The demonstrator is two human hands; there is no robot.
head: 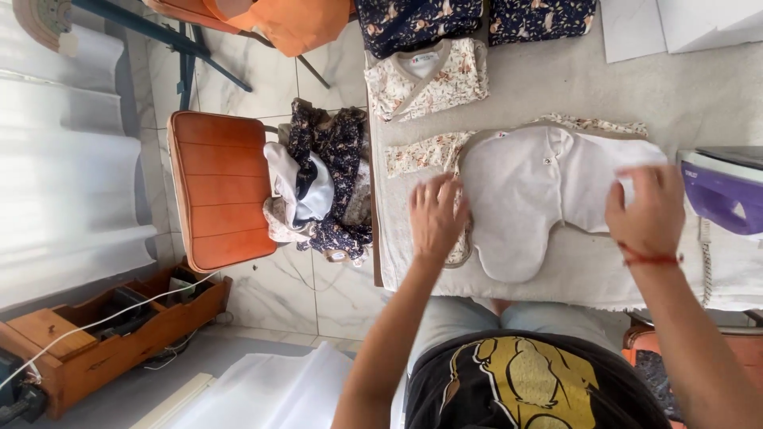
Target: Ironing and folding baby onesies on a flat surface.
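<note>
A small baby garment [524,187] lies inside out on the padded table [699,103], its pale fleecy lining up and a floral sleeve [421,152] sticking out at the left. My left hand [435,216] presses flat on the garment's left edge, fingers spread. Over at the right edge of the garment, my right hand [648,208], with a red thread on the wrist, pinches the cloth.
A folded floral baby top [425,78] and dark printed clothes [477,17] lie at the table's far side. A purple iron [725,191] stands at the right. An orange chair [221,191] heaped with clothes [326,183] stands left of the table. A wooden box [103,334] sits on the floor.
</note>
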